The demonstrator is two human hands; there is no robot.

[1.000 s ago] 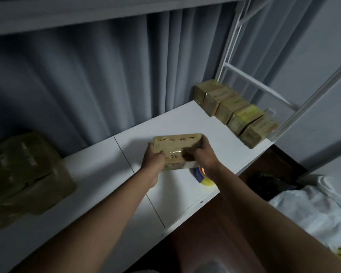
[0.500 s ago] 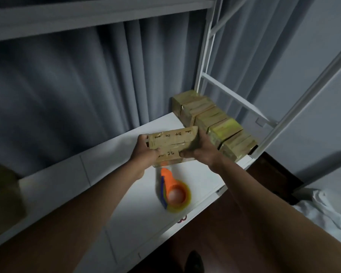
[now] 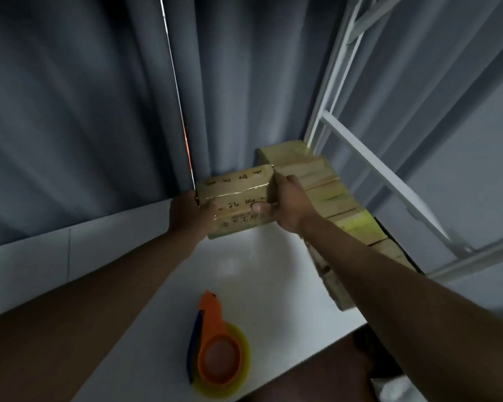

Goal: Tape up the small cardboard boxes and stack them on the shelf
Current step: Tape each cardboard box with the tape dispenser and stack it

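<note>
Head view: a small cardboard box (image 3: 235,201) sits at the centre of the frame, held between both hands against the grey curtain (image 3: 99,111). The left hand (image 3: 190,214) grips its left end, thumb curled over the front face; the right hand (image 3: 288,204) grips the right end, thumb pressed on the front and fingers wrapped round the side. Glossy tape glints along the box's top edge, so it looks sealed. Just to its right, a row of taped boxes (image 3: 323,190) runs from the centre toward the lower right along the white shelf (image 3: 259,271), beside the white frame (image 3: 360,146). The held box is close to the row's far end; whether they touch I cannot tell. An orange tape dispenser (image 3: 215,349) lies on the shelf at lower centre, well apart from the hands.

The step appears to be placing this box. To do it well, I would keep both grips firm and the box level, line its long edge up with the neighbouring box, seat it flush rather than tilted, and let go only once it rests fully supported so the row is not nudged toward the shelf edge.
</note>
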